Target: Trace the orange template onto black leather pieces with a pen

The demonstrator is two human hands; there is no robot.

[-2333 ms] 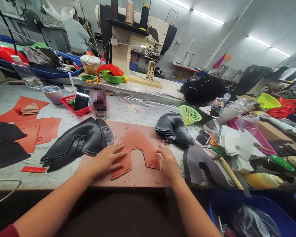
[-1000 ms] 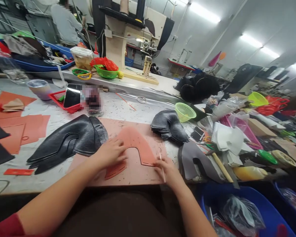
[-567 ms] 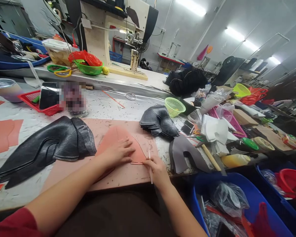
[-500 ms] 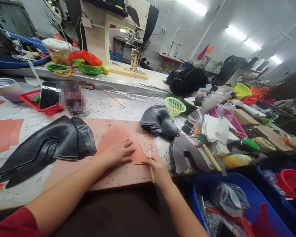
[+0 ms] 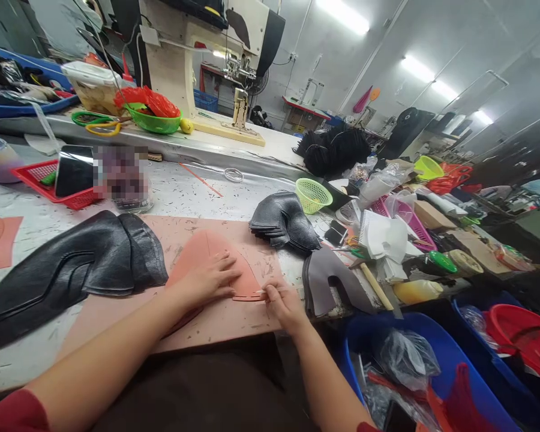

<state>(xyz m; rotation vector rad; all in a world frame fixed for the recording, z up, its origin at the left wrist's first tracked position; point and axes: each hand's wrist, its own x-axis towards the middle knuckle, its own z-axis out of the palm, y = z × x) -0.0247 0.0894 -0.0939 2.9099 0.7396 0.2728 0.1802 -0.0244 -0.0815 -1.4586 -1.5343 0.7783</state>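
Observation:
My left hand [image 5: 211, 279] lies flat with fingers spread on an orange pattern piece [image 5: 204, 245], pressing it against the pinkish board. A dark edge shows beneath the pattern by my left wrist. My right hand [image 5: 287, 306] pinches a slim white pen [image 5: 261, 291], its tip at the pattern's lower right corner, beside a row of narrow slots. Black leather pieces [image 5: 105, 252] lie stacked left of my left hand. Another black leather stack [image 5: 284, 223] sits beyond my right hand, and grey curved pieces [image 5: 321, 282] lie to its right.
Along the back stands a sewing machine [image 5: 171, 60]. A red basket [image 5: 78, 197] with a phone is at the left, a green basket [image 5: 314, 197] behind the leather. A wooden-handled tool [image 5: 377, 287] lies at right, above a blue bin [image 5: 355, 336] past the table's front edge.
The white pen has swung from upright to lying low, pointing left at the pattern's corner. My left hand stays on the pattern. The whole view has shifted slightly.

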